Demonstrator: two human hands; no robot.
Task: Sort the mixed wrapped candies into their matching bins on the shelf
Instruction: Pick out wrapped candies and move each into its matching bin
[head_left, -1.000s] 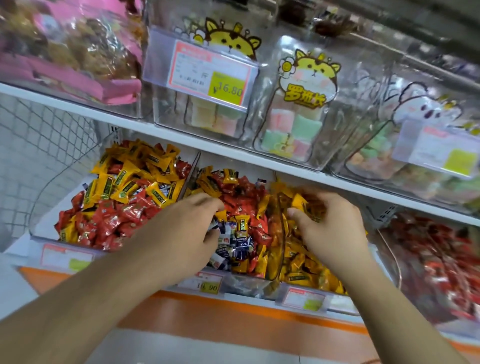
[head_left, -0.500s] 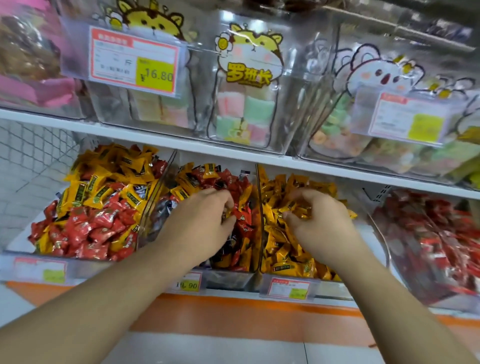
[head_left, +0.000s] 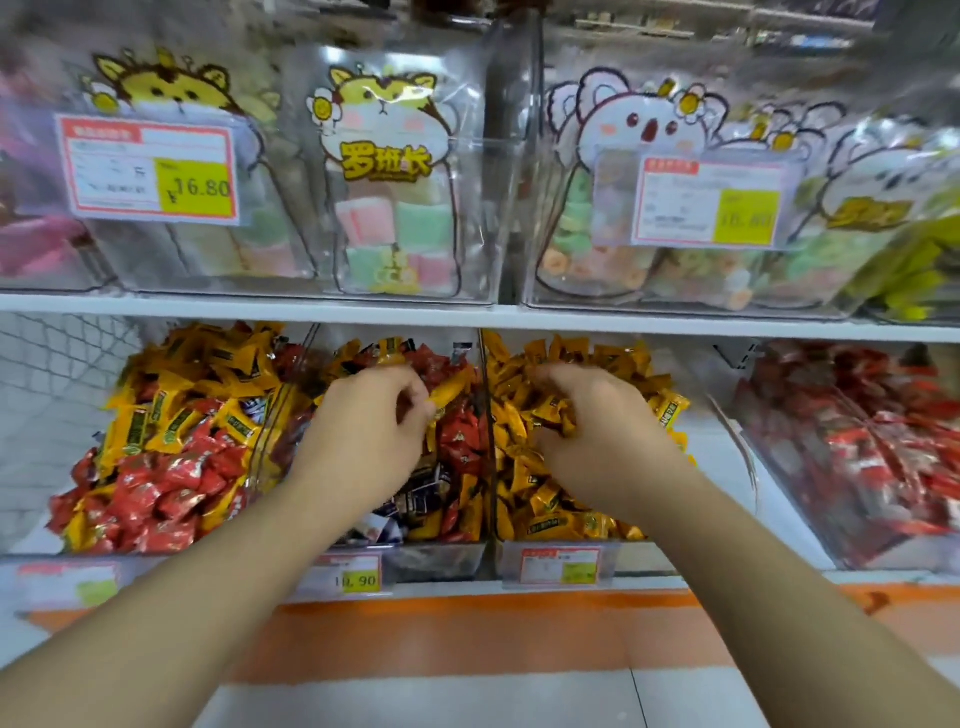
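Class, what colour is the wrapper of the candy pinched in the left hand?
Yellow: the candy in the left hand, head view.

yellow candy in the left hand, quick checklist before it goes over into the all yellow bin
1. Left hand pinches the yellow candy: ok.
2. Candy is lifted above the mixed middle bin: ok.
3. Target matches: the yellow bin right of the divider holds only yellow wrappers as far as shown: ok.
4. Drop spot free: not ok, the right hand lies on the yellow pile with fingers curled into it.
5. Only one candy pinched: cannot tell, the palm hides what is under the fingers.
6. Middle bin sorted: not ok, yellow, red and dark wrappers are mixed there.
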